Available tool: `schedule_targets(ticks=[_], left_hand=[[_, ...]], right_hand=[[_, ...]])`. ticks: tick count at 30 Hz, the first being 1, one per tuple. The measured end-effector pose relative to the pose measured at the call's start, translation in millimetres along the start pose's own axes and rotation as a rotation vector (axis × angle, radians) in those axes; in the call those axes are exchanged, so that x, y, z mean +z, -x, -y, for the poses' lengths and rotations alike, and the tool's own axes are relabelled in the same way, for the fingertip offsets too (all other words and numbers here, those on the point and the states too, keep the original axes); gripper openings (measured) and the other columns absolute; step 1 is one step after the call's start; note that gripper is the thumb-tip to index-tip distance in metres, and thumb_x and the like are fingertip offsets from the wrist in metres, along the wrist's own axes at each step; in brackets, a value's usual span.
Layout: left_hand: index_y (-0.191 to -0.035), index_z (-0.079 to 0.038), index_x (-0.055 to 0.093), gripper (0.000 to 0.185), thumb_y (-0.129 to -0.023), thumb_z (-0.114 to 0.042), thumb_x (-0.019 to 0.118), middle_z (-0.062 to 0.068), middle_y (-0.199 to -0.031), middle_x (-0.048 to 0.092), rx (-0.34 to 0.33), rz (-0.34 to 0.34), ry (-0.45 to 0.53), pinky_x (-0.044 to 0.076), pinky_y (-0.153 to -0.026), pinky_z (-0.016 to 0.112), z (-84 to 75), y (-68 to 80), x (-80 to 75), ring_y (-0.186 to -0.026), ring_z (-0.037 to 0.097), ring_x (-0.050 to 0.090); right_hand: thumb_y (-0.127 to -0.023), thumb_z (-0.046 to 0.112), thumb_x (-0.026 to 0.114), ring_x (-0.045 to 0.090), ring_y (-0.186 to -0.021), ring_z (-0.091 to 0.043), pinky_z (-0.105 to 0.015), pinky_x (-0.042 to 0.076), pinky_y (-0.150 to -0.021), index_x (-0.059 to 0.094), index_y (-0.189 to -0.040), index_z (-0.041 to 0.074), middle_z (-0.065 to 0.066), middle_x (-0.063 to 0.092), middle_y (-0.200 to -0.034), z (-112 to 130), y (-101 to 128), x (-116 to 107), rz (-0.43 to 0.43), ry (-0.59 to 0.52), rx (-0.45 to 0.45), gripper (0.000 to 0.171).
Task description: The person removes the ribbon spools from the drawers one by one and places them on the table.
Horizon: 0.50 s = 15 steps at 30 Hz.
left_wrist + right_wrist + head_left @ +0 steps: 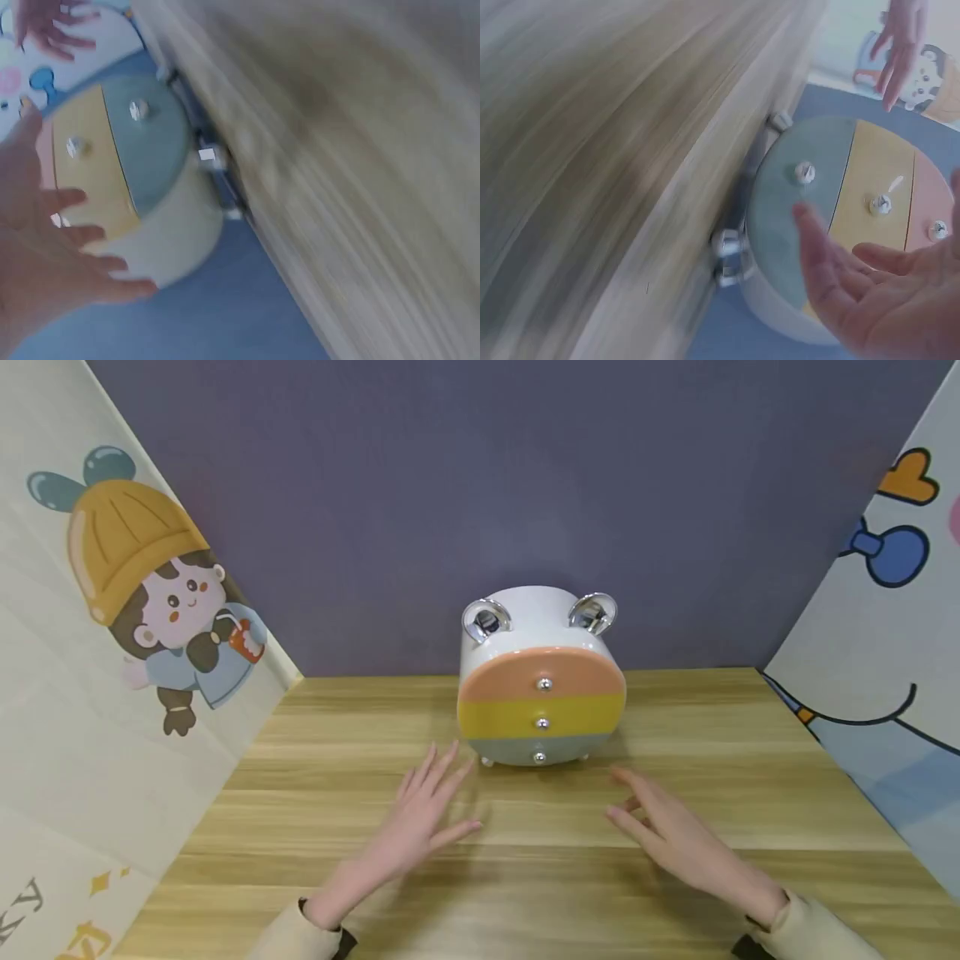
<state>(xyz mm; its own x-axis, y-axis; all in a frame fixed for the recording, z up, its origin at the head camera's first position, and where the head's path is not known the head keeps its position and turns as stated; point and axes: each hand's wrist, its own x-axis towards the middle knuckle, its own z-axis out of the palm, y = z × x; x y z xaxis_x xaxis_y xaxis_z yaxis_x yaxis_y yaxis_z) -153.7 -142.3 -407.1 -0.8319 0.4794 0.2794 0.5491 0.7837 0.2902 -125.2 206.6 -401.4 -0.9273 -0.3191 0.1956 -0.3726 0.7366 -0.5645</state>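
A small rounded drawer box [542, 714] stands upright at the back of the wooden table. Its front has an orange, a yellow and a grey drawer, each with a silver knob [543, 723], and two shiny ear shapes [592, 612] stick up on top. My left hand [420, 818] hovers at its front left, fingers spread and holding nothing. At the front right is my right hand [671, 831], its fingers loosely bent, thumb apart, with nothing between them. Both wrist views show the hands in front of the drawer fronts, apart from the knobs.
The wooden table [525, 885] reaches back to a dark blue-grey wall [525, 485]. White side panels with cartoon prints stand left [60, 693] and right [885, 677] of it. Short feet [780, 121] hold the box up off the table.
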Motion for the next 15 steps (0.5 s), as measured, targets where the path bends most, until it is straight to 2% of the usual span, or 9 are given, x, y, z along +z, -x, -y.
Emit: schedule_targets(ticks=[2,4,8,11,15], left_hand=[[-0.154,-0.014,0.035,0.08,-0.089,-0.046,0.068,0.011,-0.166,0.017,0.019,-0.02,0.075,0.022,-0.114,0.071,9.1,-6.9,-5.1,-0.152,0.043,0.015],[-0.155,-0.013,0.035,0.078,-0.091,-0.043,0.067,0.012,-0.166,0.018,0.019,-0.039,0.15,0.023,-0.115,0.07,17.7,-15.1,-8.8,-0.152,0.043,0.017],[-0.155,-0.014,0.033,0.07,-0.096,-0.036,0.063,0.013,-0.165,0.022,-0.034,-0.071,0.329,0.024,-0.116,0.069,31.1,-33.8,-16.5,-0.151,0.042,0.022],[-0.156,-0.015,0.032,0.065,-0.099,-0.031,0.059,0.012,-0.165,0.023,-0.06,-0.101,0.433,0.024,-0.116,0.068,39.3,-48.9,-21.2,-0.151,0.04,0.024],[-0.156,-0.014,0.03,0.057,-0.104,-0.026,0.051,0.014,-0.164,0.027,-0.069,-0.151,0.556,0.031,-0.116,0.063,46.8,-68.3,-25.8,-0.149,0.039,0.03]], right_hand=[[-0.105,0.031,0.048,0.068,-0.097,-0.014,-0.03,0.059,-0.074,0.043,-0.143,0.002,-0.021,0.06,-0.132,1.3,-7.6,-0.5,0.047,-0.174,0.026,0.048],[-0.107,0.03,0.042,0.069,-0.095,-0.011,-0.028,0.059,-0.075,0.044,-0.141,0.0,-0.025,0.058,-0.132,2.5,-16.1,-1.3,0.11,-0.346,0.066,0.045],[-0.109,0.033,0.035,0.069,-0.096,-0.014,-0.036,0.061,-0.082,0.04,-0.141,-0.006,-0.03,0.054,-0.134,7.5,-33.6,-2.4,0.23,-0.626,0.127,0.05],[-0.109,0.039,0.033,0.069,-0.099,-0.015,-0.035,0.059,-0.087,0.04,-0.141,-0.004,-0.02,0.06,-0.133,13.5,-45.9,-2.1,0.307,-0.812,0.161,0.054],[-0.108,0.044,0.03,0.068,-0.1,-0.011,-0.027,0.057,-0.087,0.05,-0.131,0.008,0.002,0.069,-0.121,21.6,-64.9,-0.9,0.411,-1.101,0.188,0.047]])
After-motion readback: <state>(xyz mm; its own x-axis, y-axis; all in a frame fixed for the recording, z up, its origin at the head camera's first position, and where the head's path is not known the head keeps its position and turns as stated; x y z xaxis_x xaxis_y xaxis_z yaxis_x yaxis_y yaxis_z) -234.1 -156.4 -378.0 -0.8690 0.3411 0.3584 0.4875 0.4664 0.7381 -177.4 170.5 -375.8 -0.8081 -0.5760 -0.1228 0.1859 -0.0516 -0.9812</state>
